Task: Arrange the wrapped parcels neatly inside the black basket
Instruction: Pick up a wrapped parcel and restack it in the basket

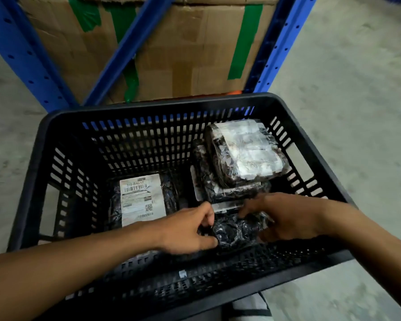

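Far left: grey concrete floor (7, 140) and a blue rack upright (21, 49) with punched holes. Next, behind the diagonal blue brace (130, 45), a large cardboard box (176, 47) patched with green tape (245, 42), standing just beyond the far rim of the black basket (42, 158). Inside the basket, on the left half of its floor, a flat parcel in black wrap lying face up, its white shipping label (141, 200) showing barcodes and a QR code. Reaching in over the near rim from the lower left, the left hand (188, 230), fingers curled and pinched closed on the left end of a small black-wrapped parcel (236, 228). That parcel held low near the basket's near wall, about mid-width, shiny wrap crinkled, somewhat blurred. To the right of it, the right hand (285, 216), fingers closed over the parcel's right end, so gripped from both sides. Behind the hands, in the right half of the basket, a stack of wrapped parcels (227, 181) with the top parcel (245, 151) tilted, its pale label side up, leaning toward the right wall. Farther right, another blue upright (278, 42), then more bare floor.
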Motion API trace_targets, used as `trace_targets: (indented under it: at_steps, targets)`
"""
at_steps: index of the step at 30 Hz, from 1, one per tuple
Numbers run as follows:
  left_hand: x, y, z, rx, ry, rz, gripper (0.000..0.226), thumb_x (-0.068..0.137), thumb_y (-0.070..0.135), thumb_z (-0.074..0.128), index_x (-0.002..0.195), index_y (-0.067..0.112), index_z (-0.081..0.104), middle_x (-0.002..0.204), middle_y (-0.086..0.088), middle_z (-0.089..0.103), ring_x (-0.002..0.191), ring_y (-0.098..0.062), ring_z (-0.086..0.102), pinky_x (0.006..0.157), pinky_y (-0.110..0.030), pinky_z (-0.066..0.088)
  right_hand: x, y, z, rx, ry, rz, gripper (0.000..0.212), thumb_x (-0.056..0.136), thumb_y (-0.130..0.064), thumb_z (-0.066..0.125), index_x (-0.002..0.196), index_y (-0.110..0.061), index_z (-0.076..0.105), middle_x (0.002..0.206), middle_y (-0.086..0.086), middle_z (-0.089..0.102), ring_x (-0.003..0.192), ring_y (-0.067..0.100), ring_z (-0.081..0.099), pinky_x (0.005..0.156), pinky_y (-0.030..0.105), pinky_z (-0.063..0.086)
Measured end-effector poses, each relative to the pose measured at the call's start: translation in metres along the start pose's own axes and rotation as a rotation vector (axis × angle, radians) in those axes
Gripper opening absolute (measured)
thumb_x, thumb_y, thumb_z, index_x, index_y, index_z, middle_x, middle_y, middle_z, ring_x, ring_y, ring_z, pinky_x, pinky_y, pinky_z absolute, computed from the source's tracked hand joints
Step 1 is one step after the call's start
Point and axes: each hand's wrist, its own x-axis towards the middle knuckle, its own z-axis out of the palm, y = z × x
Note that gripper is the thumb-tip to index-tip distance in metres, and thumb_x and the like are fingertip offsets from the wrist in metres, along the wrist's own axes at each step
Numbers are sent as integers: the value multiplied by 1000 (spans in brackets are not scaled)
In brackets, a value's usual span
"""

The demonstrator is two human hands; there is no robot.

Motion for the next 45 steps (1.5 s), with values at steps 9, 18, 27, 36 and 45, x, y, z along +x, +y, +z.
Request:
trace_targets:
  at_steps: [9, 18, 27, 36, 45]
  targets:
    - [2, 8, 10, 238, 299, -9, 43, 81, 71, 53, 97, 32, 44, 70, 8, 57, 57, -13, 51, 55, -33, 44, 9, 1, 4, -30, 75, 11, 50, 85, -47, 67, 131, -38, 50, 126, -6, 65, 115, 17, 59, 93, 36, 50]
    - [30, 52, -47, -230, 764, 61, 43, 101, 33, 49, 142, 33, 37, 115, 13, 52, 73, -1, 64, 54, -10, 46, 28, 20, -38, 319, 790, 247, 52, 97, -50, 42, 144, -26, 42, 145, 17, 46, 129, 33, 49, 108, 47, 40]
    - [49, 61, -56, -370, 609, -103, 65, 98, 24, 49, 155, 41, 24, 143, 6, 29, 90, -21, 65, 63, -23, 50, 54, 17, -32, 880, 858, 364, 77, 82, -32, 59, 152, -33, 27, 135, 12, 55, 125, 39, 52, 100, 58, 46]
    - [24, 54, -63, -506, 508, 10, 68, 91, 61, 48, 145, 69, 7, 103, 21, 56, 91, 3, 52, 74, -2, 42, 42, 15, -54, 1614, 755, 152, 19, 87, -34, 62, 90, -21, 76, 76, 3, 78, 60, 19, 71, 53, 30, 55]
    - [1, 63, -80, -851, 544, -31, 121, 59, 75, 74, 153, 56, 0, 159, 9, 41, 141, -20, 45, 114, -53, 39, 43, -45, -83, 1648, 566, -102, 57, 94, -64, 32, 122, -26, 65, 109, 10, 75, 95, 21, 67, 76, 41, 48]
